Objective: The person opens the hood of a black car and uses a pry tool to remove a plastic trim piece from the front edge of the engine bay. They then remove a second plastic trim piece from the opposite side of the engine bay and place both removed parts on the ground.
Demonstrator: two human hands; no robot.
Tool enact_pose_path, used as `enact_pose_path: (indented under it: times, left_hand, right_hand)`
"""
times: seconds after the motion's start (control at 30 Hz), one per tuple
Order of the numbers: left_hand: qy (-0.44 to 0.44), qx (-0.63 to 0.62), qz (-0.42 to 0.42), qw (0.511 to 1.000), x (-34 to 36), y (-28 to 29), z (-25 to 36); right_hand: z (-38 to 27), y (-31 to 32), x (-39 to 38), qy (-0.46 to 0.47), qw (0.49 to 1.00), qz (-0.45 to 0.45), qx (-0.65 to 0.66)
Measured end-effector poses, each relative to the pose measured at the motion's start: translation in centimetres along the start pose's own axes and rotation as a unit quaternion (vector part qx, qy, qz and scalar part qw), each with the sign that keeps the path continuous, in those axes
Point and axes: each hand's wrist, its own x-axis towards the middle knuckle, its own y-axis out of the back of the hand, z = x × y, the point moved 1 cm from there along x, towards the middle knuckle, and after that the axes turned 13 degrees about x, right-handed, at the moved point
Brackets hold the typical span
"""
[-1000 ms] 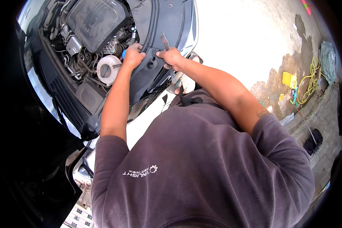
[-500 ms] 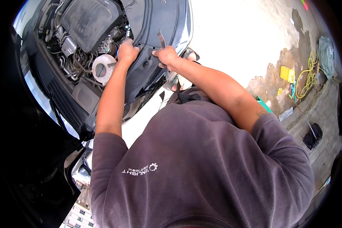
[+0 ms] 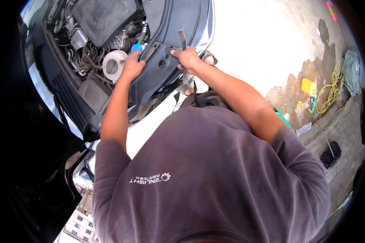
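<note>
My left hand point(image 3: 132, 67) is over the front of the engine bay, between a round whitish reservoir point(image 3: 114, 65) and the dark plastic front panel point(image 3: 163, 63). Its fingers reach to the lower edge of a blue cap point(image 3: 136, 47), with the thumb held apart. Some fingertips are hidden. Over the panel's outer edge, my right hand point(image 3: 188, 58) is closed around a flat metal pry bar point(image 3: 182, 38). The bar's bent end points away from me and its other end comes out below my hand.
A large engine cover point(image 3: 105, 18) lies beyond the reservoir. The raised black hood point(image 3: 32, 162) fills the left side. On the ground at right lie a yellow box point(image 3: 308, 86), a coiled yellow hose point(image 3: 333, 87), a plastic bag point(image 3: 351, 73) and a black cloth-like item point(image 3: 331, 154).
My left hand has drawn back toward me from the dark hose, uncovering the blue cap. My right hand still holds the pry bar. The whole view has shifted slightly.
</note>
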Motion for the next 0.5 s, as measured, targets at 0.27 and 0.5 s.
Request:
enact_pose_path:
  times: [0.27, 0.5]
  left_hand:
    - [0.019, -0.569, -0.023, 0.822, -1.5, -1.3, -3.2]
    - [0.065, -0.551, 0.038, 0.831, -1.7, 1.0, -1.7]
  right_hand:
    - [0.8, 0.2, 0.2, -0.025, 0.999, -0.003, 0.033]
    - [2.6, 2.0, -0.8, -0.014, 0.999, 0.010, 0.035]
